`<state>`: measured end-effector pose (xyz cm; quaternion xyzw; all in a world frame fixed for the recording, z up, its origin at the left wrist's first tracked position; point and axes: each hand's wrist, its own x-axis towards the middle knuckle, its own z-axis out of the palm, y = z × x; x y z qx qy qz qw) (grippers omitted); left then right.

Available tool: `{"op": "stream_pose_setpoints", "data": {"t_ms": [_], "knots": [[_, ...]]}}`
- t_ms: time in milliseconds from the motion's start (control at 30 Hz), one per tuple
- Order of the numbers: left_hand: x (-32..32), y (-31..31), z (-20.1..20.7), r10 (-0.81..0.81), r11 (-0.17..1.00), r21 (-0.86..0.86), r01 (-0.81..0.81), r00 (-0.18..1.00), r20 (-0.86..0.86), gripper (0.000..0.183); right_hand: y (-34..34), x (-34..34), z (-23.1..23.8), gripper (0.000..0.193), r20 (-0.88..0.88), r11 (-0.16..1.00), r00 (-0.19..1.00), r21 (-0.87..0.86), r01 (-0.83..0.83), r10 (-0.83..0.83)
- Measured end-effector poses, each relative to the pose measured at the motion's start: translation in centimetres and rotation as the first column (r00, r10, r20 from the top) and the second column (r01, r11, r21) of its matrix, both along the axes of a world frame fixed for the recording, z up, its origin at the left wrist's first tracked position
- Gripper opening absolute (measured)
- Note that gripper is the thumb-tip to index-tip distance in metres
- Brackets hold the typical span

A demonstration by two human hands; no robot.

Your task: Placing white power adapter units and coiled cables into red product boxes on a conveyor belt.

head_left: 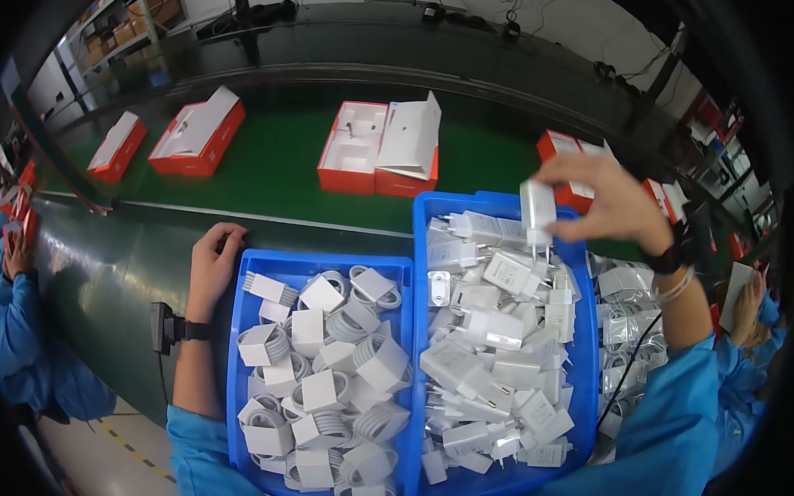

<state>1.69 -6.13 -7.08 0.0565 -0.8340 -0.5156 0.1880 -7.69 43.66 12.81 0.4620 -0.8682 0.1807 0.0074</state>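
My right hand [607, 200] pinches a white charger plug [537, 208] between thumb and fingers, its prongs pointing down. It holds the charger over the far end of a blue bin [416, 355] heaped with white charger plugs [491, 327]. To the left, a second blue bin [234, 374] is filled with coiled white cables [321, 360] in white paper sleeves. My left hand [212, 266] rests beside that bin's far left corner, fingers loosely curled with nothing seen in them.
Open red-and-white boxes [353, 149] stand on the green conveyor belt [276, 167] beyond the bins. Clear-bagged white items [625, 302] lie right of the charger bin. Co-workers in blue sit at left [22, 320] and right [747, 352]. A black cable hangs from my left wristband [190, 329].
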Motion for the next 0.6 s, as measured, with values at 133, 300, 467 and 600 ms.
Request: {"op": "stream_pose_setpoints", "data": {"t_ms": [133,300,467,600], "knots": [[0.2,-0.3,0.4,0.001,1.0,-0.006,-0.001,1.0,-0.003,0.016,-5.3,-4.3,6.2,0.049,-0.214,0.995,0.975,-0.054,-0.08,0.066],[0.0,-0.2,0.3,-0.009,1.0,0.022,0.01,0.999,-0.037,0.015,-13.7,-11.8,5.5,0.049,-0.029,0.962,0.998,-0.27,0.043,-0.053],[0.2,-0.7,-0.3,-0.01,1.0,0.02,0.012,0.996,-0.087,0.015,-19.2,-17.1,-3.8,0.047,-0.28,0.998,0.958,-0.032,0.059,-0.065],[0.3,-0.5,0.5,-0.008,0.997,0.07,0.015,0.995,-0.098,0.017,-19.4,-18.0,-6.8,0.046,-0.206,0.987,0.966,0.006,0.159,-0.155]]}}
